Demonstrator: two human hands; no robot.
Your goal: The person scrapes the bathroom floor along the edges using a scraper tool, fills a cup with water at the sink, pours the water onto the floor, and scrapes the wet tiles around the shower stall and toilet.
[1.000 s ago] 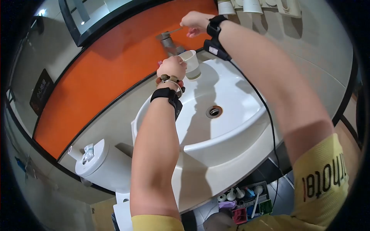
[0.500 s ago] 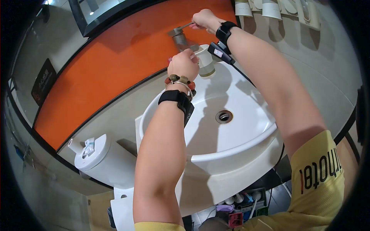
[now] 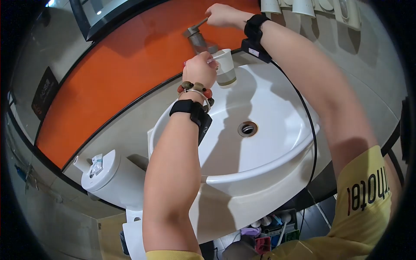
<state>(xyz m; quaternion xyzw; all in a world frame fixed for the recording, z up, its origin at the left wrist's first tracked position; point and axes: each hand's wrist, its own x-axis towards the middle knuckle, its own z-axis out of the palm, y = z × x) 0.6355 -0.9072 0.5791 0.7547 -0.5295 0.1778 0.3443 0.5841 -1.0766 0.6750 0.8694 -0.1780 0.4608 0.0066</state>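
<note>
At the back of the white washbasin [image 3: 277, 99] stands a metal faucet [image 3: 197, 41]. My right hand [image 3: 223, 15] is closed around the end of the faucet's thin lever [image 3: 199, 23], which slants upward. My left hand [image 3: 200, 69] is closed at the side of a white cup [image 3: 225, 69] with a tan lower band, beneath the faucet. The fingers at the cup are partly hidden by the back of the hand. No water can be made out. The metal drain [image 3: 248, 129] shows in the basin.
A white toilet [image 3: 106, 171] with a small packet on its lid stands at left. White cups [image 3: 303, 7] hang on the wall at upper right. Below the basin sits a container of cleaning items [image 3: 268, 234]. A black cable [image 3: 313, 143] hangs from my right wrist.
My right hand has risen slightly, and the faucet lever tilts more steeply upward. The left hand stays at the cup. The whole view has shifted a little.
</note>
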